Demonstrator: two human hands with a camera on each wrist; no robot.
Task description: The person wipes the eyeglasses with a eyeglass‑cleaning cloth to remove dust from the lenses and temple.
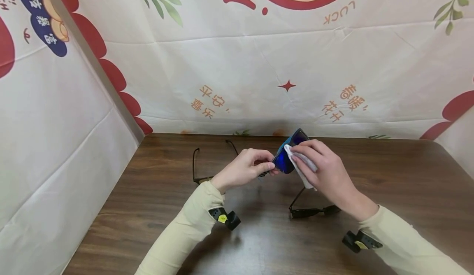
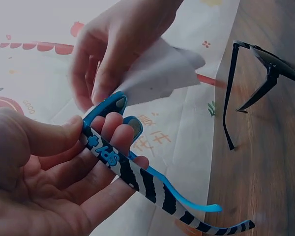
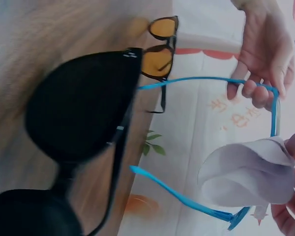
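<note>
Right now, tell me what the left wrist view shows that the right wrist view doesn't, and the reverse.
Only the left wrist view: the zebra-striped outer face of one temple, with its blue lettering.
Only the right wrist view: the orange-lensed glasses.
Both: the blue-framed glasses held by the left hand, the white cloth in the right hand, and the black sunglasses on the wooden table.

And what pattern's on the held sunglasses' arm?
The arm's outside has black-and-white stripes, best in the left wrist view.

Passage: between forearms (image 1: 189, 223) | obstacles: blue-lensed sunglasses (image 1: 283, 161) ahead, black sunglasses (image 1: 304, 213), backdrop (image 1: 240, 65)
</note>
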